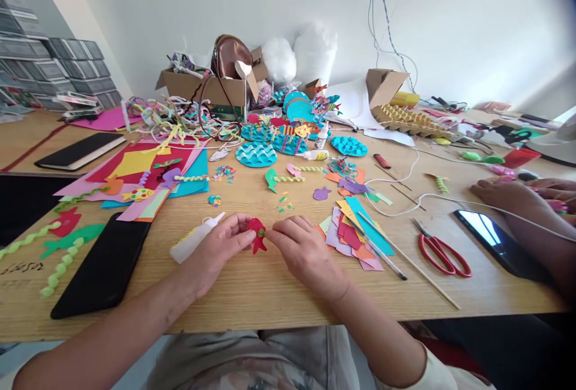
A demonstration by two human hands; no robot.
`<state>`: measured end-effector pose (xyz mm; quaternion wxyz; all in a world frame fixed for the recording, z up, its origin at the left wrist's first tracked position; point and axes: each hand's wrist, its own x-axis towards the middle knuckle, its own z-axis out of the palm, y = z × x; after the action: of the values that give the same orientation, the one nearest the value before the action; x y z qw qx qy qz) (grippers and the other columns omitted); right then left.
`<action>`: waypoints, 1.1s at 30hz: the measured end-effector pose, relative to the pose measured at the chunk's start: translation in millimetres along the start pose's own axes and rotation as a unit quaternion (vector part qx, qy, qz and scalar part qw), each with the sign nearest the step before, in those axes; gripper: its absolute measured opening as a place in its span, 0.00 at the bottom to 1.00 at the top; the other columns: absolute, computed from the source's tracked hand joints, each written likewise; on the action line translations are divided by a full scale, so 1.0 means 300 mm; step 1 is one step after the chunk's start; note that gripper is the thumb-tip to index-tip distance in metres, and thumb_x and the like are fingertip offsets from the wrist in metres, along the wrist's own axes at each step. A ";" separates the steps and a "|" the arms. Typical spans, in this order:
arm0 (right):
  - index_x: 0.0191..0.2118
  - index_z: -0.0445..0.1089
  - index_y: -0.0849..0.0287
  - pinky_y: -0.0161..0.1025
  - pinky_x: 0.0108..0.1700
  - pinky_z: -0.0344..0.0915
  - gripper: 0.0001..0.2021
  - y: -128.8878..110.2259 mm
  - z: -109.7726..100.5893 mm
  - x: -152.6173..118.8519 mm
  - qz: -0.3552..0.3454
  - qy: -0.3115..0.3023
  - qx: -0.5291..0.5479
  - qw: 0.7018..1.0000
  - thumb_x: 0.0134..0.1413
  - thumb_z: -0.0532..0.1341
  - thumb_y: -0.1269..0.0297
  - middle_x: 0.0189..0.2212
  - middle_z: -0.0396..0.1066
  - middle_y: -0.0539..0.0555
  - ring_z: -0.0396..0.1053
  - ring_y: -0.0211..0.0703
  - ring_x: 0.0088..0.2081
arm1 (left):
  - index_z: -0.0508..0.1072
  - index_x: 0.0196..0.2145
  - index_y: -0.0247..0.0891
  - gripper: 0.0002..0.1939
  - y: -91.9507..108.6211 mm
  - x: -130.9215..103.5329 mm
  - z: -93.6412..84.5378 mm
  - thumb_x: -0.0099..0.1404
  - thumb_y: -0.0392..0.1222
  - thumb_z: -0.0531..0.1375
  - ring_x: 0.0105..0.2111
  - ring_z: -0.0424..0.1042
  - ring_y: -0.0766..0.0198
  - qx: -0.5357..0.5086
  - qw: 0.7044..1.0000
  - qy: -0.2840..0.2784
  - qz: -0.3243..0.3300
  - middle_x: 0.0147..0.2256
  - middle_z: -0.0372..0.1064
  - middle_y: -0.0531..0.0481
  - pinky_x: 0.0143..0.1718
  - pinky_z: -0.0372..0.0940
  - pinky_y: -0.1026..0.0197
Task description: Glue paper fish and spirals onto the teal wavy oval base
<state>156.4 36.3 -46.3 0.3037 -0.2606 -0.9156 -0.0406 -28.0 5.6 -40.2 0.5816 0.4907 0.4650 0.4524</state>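
Note:
A small red paper fish [257, 235] with a green spot is held above the near part of the wooden table. My left hand [225, 245] pinches its left edge between thumb and fingers. At its right side, the fingers of my right hand [306, 252] are pressed together by the green spot; whatever they hold is too small to name. A white glue bottle [191, 243] lies partly behind my left hand. Coloured paper scraps [348, 231] are piled to the right of my right hand. Beyond the fish lie tiny green and yellow paper bits [285, 203].
Red-handled scissors [443, 255], a wooden stick [409, 261] and a phone [490, 240] lie at right, near another person's hands [508, 195]. A black phone [101, 264] lies at left. Blue discs [256, 154] and a cardboard box [202, 87] stand farther back.

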 end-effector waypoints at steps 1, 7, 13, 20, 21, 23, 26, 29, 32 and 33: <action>0.40 0.69 0.62 0.39 0.35 0.56 0.12 -0.007 -0.003 0.001 -0.003 0.000 -0.011 1.000 0.62 0.48 0.70 0.32 0.69 0.57 0.60 0.41 0.34 | 0.68 0.40 0.37 0.12 -0.002 0.002 0.011 0.58 0.43 0.59 0.39 0.67 0.62 0.008 1.000 0.019 0.013 0.38 0.68 0.49 0.40 0.63 0.60; 0.39 0.69 0.61 0.40 0.35 0.55 0.13 -0.039 -0.015 0.003 -0.010 0.001 -0.042 0.999 0.62 0.47 0.70 0.31 0.68 0.56 0.60 0.41 0.33 | 0.67 0.36 0.38 0.12 -0.006 0.003 0.068 0.52 0.38 0.61 0.33 0.66 0.66 0.025 0.993 0.107 0.041 0.31 0.65 0.54 0.35 0.62 0.64; 0.37 0.68 0.60 0.39 0.35 0.56 0.09 -0.056 -0.013 0.005 0.054 0.035 0.007 0.998 0.61 0.50 0.69 0.31 0.70 0.55 0.62 0.41 0.33 | 0.66 0.37 0.39 0.12 0.001 -0.002 0.086 0.52 0.38 0.59 0.30 0.66 0.67 0.070 0.986 0.136 0.067 0.30 0.65 0.55 0.33 0.63 0.64; 0.31 0.68 0.59 0.34 0.31 0.61 0.01 -0.071 -0.008 0.021 0.224 0.039 0.180 0.957 0.52 0.60 0.68 0.27 0.70 0.51 0.67 0.38 0.30 | 0.65 0.38 0.40 0.14 0.015 -0.003 0.069 0.51 0.37 0.58 0.29 0.67 0.66 0.142 0.978 0.125 0.084 0.29 0.66 0.55 0.32 0.62 0.64; 0.31 0.69 0.58 0.33 0.30 0.61 0.01 -0.072 -0.007 0.023 0.230 0.038 0.198 0.952 0.51 0.60 0.69 0.26 0.70 0.51 0.67 0.37 0.29 | 0.65 0.38 0.40 0.14 0.016 -0.003 0.068 0.51 0.37 0.58 0.29 0.67 0.66 0.142 0.979 0.121 0.084 0.29 0.66 0.55 0.32 0.62 0.64; 0.29 0.69 0.58 0.32 0.29 0.60 0.02 -0.073 -0.007 0.026 0.238 0.039 0.233 0.942 0.50 0.60 0.71 0.25 0.69 0.50 0.66 0.36 0.28 | 0.65 0.38 0.40 0.15 0.019 -0.004 0.067 0.50 0.37 0.58 0.28 0.67 0.67 0.133 0.982 0.112 0.079 0.28 0.66 0.56 0.30 0.62 0.64; 0.28 0.69 0.59 0.31 0.28 0.59 0.04 -0.073 -0.011 0.030 0.257 0.034 0.272 0.927 0.48 0.60 0.74 0.24 0.69 0.49 0.65 0.35 0.26 | 0.64 0.39 0.40 0.17 0.028 -0.010 0.068 0.49 0.37 0.59 0.27 0.66 0.67 0.106 0.988 0.094 0.061 0.26 0.66 0.57 0.29 0.61 0.65; 0.26 0.69 0.60 0.30 0.27 0.58 0.04 -0.066 -0.014 0.033 0.285 0.012 0.312 0.906 0.45 0.60 0.75 0.22 0.68 0.48 0.64 0.34 0.25 | 0.63 0.39 0.39 0.18 0.038 -0.015 0.066 0.49 0.37 0.59 0.25 0.65 0.68 0.083 0.993 0.074 0.039 0.24 0.65 0.59 0.29 0.59 0.66; 0.26 0.69 0.60 0.30 0.27 0.58 0.02 -0.053 -0.009 0.033 0.312 -0.014 0.358 0.880 0.45 0.61 0.73 0.21 0.68 0.47 0.64 0.34 0.25 | 0.63 0.40 0.39 0.18 0.039 -0.015 0.059 0.49 0.37 0.59 0.24 0.64 0.68 0.076 0.995 0.058 0.019 0.23 0.65 0.59 0.29 0.58 0.66; 0.26 0.70 0.60 0.31 0.27 0.59 0.02 -0.049 -0.005 0.033 0.321 -0.021 0.371 0.871 0.44 0.61 0.72 0.21 0.68 0.47 0.64 0.34 0.25 | 0.62 0.40 0.39 0.18 0.038 -0.013 0.057 0.49 0.37 0.59 0.24 0.64 0.68 0.075 0.996 0.055 0.013 0.23 0.65 0.59 0.29 0.58 0.65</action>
<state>143.1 27.9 -38.2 0.3550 -0.4093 -0.7355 0.4069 -12.7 0.3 -27.1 0.5108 0.5130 0.5230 0.4499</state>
